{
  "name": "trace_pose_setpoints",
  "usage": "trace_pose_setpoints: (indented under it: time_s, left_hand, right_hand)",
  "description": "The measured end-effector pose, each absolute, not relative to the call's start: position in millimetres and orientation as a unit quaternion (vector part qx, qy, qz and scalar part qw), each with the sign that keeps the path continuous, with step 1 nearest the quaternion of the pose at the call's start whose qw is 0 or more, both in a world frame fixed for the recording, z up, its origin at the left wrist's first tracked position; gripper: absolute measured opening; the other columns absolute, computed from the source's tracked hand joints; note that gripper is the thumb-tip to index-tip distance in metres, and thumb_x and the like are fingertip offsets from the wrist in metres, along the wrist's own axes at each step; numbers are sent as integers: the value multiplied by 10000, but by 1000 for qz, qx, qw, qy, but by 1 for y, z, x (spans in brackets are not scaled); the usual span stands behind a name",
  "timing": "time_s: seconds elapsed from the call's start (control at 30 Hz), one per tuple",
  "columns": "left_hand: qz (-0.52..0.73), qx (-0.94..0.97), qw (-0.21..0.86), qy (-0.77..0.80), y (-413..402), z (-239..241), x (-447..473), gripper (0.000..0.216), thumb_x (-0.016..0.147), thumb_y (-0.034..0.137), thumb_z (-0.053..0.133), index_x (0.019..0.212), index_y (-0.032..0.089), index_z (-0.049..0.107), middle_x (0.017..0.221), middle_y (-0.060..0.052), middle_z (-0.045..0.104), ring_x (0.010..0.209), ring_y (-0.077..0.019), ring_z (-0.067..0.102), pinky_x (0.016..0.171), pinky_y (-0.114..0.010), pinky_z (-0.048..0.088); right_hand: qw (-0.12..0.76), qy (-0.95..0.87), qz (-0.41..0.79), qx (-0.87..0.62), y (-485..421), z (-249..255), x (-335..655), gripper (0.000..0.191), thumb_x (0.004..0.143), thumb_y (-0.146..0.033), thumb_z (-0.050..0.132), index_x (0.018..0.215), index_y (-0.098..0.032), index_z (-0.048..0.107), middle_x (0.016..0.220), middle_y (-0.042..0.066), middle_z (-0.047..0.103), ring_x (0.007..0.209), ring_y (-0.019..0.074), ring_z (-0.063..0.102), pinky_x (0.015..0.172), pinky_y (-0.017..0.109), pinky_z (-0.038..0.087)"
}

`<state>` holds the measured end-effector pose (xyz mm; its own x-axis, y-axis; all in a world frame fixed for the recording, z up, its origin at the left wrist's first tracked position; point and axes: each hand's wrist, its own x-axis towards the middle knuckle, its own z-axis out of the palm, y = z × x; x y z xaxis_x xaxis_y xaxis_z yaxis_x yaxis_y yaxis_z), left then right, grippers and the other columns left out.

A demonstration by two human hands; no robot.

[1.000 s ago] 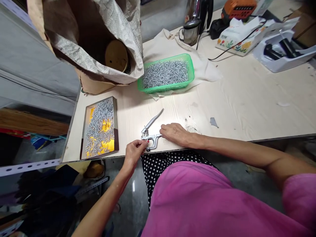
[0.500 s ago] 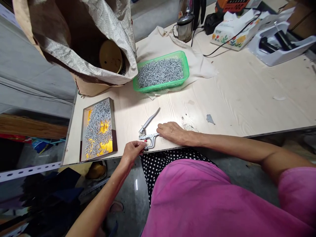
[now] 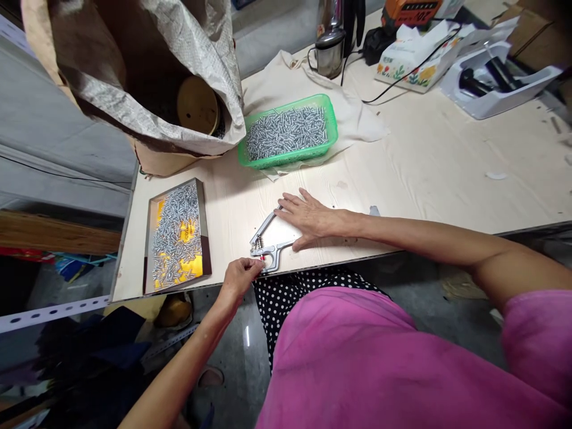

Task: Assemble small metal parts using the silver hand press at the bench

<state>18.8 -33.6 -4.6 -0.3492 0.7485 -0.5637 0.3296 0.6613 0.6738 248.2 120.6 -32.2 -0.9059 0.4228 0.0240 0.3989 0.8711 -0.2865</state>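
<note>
Near the table's front edge lie grey hand-press pliers [image 3: 272,251] with a coil spring, their two long handles spread apart. At the jaws my left hand [image 3: 240,277] is closed in a pinch, thumb against forefinger. Whatever those fingers hold is too small and hidden to name; a bit of red shows right beside them. My right hand [image 3: 308,219] has its fingers spread, the fingertips at the end of the upper handle and the thumb by the tip of the lower one. To the left, a shallow tray [image 3: 204,229] holds many small silvery metal pieces [image 3: 176,217].
A green plastic basket [image 3: 331,119] full of similar silvery pieces stands behind the pliers on a white cloth. Left of it is a large open sack [image 3: 187,36]. A metal mug [image 3: 329,55], a tissue pack [image 3: 404,62] and a white holder [image 3: 482,107] stand farther back.
My right hand has let go of the lower handle, opened its fingers and moved up to the upper handle. My left hand stays pinched at the jaws.
</note>
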Motion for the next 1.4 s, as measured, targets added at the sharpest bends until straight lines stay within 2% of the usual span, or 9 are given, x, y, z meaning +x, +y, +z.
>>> trace_pose_setpoints:
  time_s: [0.1, 0.27, 0.4, 0.53, 0.7, 0.87, 0.97, 1.17, 1.4]
  left_hand:
    - [227, 349, 446, 792, -35, -6, 18, 463, 505, 601, 786, 645, 161, 751, 577, -7, 635, 586, -137, 491, 591, -276, 370]
    - [215, 348, 445, 796, -35, -7, 17, 471, 497, 598, 784, 663, 158, 756, 615, -25, 674, 605, -151, 525, 607, -286, 398]
    - [207, 353, 436, 802, -34, -7, 17, 465, 506, 606, 782, 664, 169, 754, 620, -23, 681, 614, -161, 545, 621, -294, 407]
    - [204, 363, 433, 800, -34, -8, 16, 454, 539, 607, 802, 660, 174, 740, 609, -17, 669, 602, -160, 543, 610, -288, 403]
    - [165, 428, 380, 804, -41, -8, 15, 375, 724, 551, 743, 653, 185, 699, 638, -17, 644, 640, -179, 574, 636, -292, 444]
    - [139, 643, 136, 741, -46, -5, 32, 227, 937, 387, 644, 974, 179, 728, 1038, -108, 676, 945, -271, 656, 845, -398, 548]
    - [105, 739, 62, 662, -28, -9, 43, 383, 932, 356, 708, 1250, 151, 650, 1254, -176, 654, 1154, -344, 604, 965, -487, 543]
    - [36, 821, 98, 561, 14, -18, 38, 682, 938, 343, 714, 1519, 134, 425, 1394, -194, 601, 1233, -345, 567, 1069, -521, 502]
    - [24, 843, 115, 525, 36, -17, 47, 585, 969, 383, 677, 1469, 143, 491, 1321, -171, 616, 1161, -327, 554, 1014, -494, 509]
  right_hand:
    - [53, -969, 145, -192, 121, -36, 247, 1062, 786, -660, 802, 1587, -110, 374, 1539, 246, 489, 1437, 446, 371, 1214, 681, 208]
    - [55, -973, 141, -173, 126, -47, 249, 1179, 744, -737, 783, 1621, -99, 321, 1690, 263, 271, 1545, 506, 154, 1225, 703, 170]
    - [41, -973, 165, -156, 135, -45, 248, 1140, 779, -747, 734, 1618, -98, 318, 1626, 265, 364, 1505, 501, 226, 1186, 747, 173]
    - [44, -968, 183, -165, 137, -34, 244, 986, 823, -657, 739, 1556, -101, 385, 1461, 239, 511, 1309, 425, 429, 1095, 680, 322]
    - [32, -968, 171, -182, 124, -24, 244, 583, 876, -497, 763, 1273, -107, 589, 1232, 185, 601, 1072, 319, 482, 885, 452, 419]
    - [45, -966, 171, -188, 113, -23, 245, 339, 909, -382, 771, 1102, -135, 644, 1130, 153, 608, 1011, 280, 469, 781, 369, 388]
    - [32, -965, 175, -191, 110, -20, 244, 355, 910, -359, 780, 1129, -112, 649, 1136, 153, 604, 1022, 274, 471, 789, 360, 391]
    - [38, -959, 184, -213, 109, -16, 259, 634, 807, -447, 872, 1248, -71, 614, 1176, 165, 596, 1031, 287, 479, 838, 384, 427]
    - [25, -955, 151, -252, 106, -21, 260, 470, 901, -388, 780, 1207, -60, 640, 1126, 189, 626, 1058, 309, 499, 876, 412, 443]
